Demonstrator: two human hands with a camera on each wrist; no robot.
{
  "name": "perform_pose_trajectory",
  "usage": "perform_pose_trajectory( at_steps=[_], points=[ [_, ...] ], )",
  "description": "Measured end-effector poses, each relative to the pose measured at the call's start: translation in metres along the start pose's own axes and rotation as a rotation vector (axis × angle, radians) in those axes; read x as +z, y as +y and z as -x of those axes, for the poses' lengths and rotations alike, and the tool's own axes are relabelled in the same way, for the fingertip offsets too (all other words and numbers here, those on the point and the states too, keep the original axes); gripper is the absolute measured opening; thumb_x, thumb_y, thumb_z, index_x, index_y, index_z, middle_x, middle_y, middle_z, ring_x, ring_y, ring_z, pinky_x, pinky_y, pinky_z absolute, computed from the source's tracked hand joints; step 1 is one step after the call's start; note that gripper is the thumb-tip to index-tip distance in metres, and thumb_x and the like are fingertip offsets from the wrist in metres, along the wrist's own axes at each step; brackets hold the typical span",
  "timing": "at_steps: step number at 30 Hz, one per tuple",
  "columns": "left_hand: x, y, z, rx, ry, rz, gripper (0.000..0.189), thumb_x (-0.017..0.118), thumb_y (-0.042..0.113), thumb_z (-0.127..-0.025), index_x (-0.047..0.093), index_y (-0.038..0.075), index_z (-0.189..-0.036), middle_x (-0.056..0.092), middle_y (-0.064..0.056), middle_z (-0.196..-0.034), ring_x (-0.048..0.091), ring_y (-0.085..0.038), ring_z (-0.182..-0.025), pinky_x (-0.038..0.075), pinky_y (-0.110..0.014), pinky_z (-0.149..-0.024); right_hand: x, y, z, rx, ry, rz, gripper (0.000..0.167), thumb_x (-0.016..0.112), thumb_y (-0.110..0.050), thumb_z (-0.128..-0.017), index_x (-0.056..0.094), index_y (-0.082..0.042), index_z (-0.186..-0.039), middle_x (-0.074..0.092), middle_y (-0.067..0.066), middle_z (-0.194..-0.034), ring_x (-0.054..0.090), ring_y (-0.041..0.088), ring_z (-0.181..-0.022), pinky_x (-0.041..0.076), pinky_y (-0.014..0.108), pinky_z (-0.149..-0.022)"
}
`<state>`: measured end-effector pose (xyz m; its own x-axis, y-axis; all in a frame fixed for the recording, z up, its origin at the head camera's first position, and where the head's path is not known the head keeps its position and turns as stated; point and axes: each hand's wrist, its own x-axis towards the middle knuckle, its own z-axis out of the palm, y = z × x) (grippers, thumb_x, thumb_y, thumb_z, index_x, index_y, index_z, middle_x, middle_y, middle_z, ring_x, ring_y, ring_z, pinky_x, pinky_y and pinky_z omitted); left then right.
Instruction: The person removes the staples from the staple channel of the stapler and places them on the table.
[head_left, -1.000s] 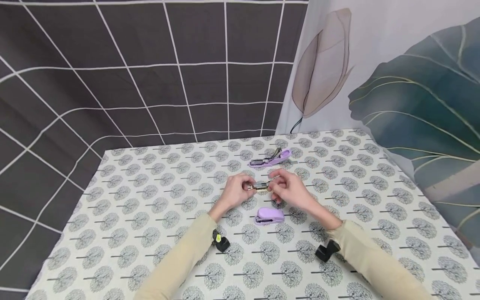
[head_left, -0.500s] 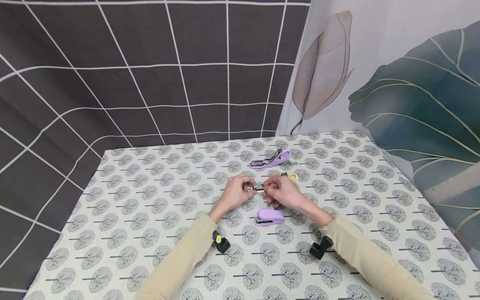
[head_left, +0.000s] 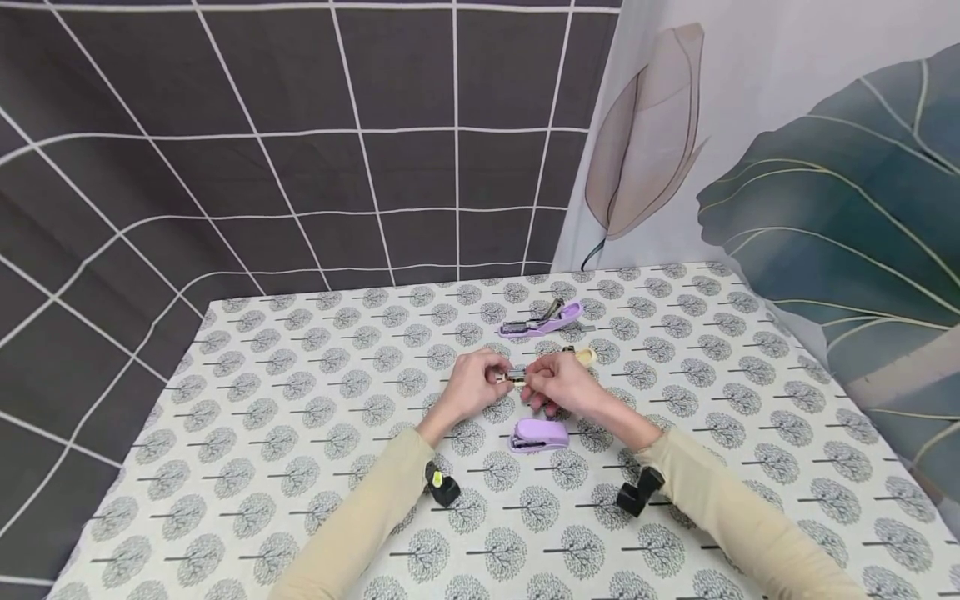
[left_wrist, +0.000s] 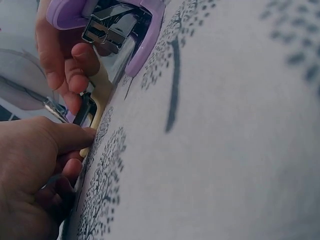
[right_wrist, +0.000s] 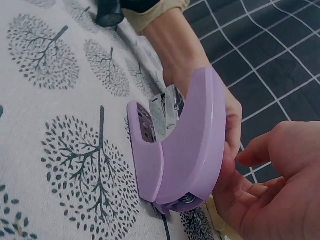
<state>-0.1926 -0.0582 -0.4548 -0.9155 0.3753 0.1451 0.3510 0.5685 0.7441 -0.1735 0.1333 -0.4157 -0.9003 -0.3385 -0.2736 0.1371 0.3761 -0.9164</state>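
I judge that I am partway through the work on the yellow stapler (head_left: 516,377): it seems to be opened up, with its pale handle part tipped back behind my right hand, and closing it looks not yet done. Whether staples lie in its channel is too small to tell. It sits low over the worktop (head_left: 300,385), between my two hands. My left hand (head_left: 472,382) pinches its front end between thumb and fingers; my right hand (head_left: 561,383) curls over its middle and seems to pinch at the metal, though the fingertips hide exactly what

Further off, the far purple stapler (head_left: 536,324) lies spread open, its metal arm raised, so it may be left to finish too. Nearer me, the near purple stapler (head_left: 540,434) stands on its base, handle over the metal track, looking whole

The yellow one shows a slim, pale yellow base with a dark, shiny metal channel along it
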Motion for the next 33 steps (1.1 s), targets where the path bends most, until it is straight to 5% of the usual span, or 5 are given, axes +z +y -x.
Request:
perform_pose_trajectory(
  at_steps=[12, 20, 25, 33],
  points=[
    [0.001, -0.003, -0.002, 0.042, 0.015, -0.012, 0.022, 0.082, 0.005, -0.080, 0.074, 0.004, -0.101, 0.063, 0.001, -0.085, 0.053, -0.009, -0.068, 0.047, -0.023, -0.063, 0.004, 0.001, -0.002, 0.054, 0.023, -0.183, 0.019, 0.050, 0.000, -0.101, 0.056, 0.015, -0.111, 0.069, 0.023, -0.092, 0.064, 0.017, -0.065, 0.052, 0.024, -0.055],
    [0.001, -0.002, 0.000, 0.036, 0.008, -0.011, 0.022, 0.082, 0.004, -0.080, 0.073, 0.003, -0.100, 0.063, 0.000, -0.083, 0.053, -0.009, -0.068, 0.048, -0.022, -0.062, 0.010, 0.004, -0.003, 0.046, 0.066, -0.199, 0.018, 0.052, 0.003, -0.098, 0.056, 0.016, -0.111, 0.069, 0.022, -0.092, 0.062, 0.015, -0.065, 0.051, 0.023, -0.052],
    [0.001, -0.002, 0.000, 0.034, 0.011, -0.016, 0.022, 0.081, 0.004, -0.080, 0.073, 0.004, -0.100, 0.062, 0.001, -0.083, 0.053, -0.009, -0.068, 0.048, -0.022, -0.062, 0.013, 0.002, -0.005, 0.059, 0.108, -0.167, 0.016, 0.056, 0.003, -0.096, 0.058, 0.014, -0.106, 0.069, 0.020, -0.087, 0.062, 0.015, -0.061, 0.051, 0.024, -0.048],
    [0.001, -0.002, 0.001, 0.021, 0.007, -0.016, 0.022, 0.081, 0.004, -0.081, 0.073, 0.004, -0.101, 0.061, 0.002, -0.082, 0.053, -0.009, -0.069, 0.048, -0.022, -0.063, 0.021, -0.002, -0.010, 0.064, 0.197, 0.045, 0.009, 0.063, 0.001, -0.093, 0.060, 0.006, -0.100, 0.069, 0.015, -0.076, 0.062, 0.017, -0.052, 0.051, 0.027, -0.043]
  ],
)
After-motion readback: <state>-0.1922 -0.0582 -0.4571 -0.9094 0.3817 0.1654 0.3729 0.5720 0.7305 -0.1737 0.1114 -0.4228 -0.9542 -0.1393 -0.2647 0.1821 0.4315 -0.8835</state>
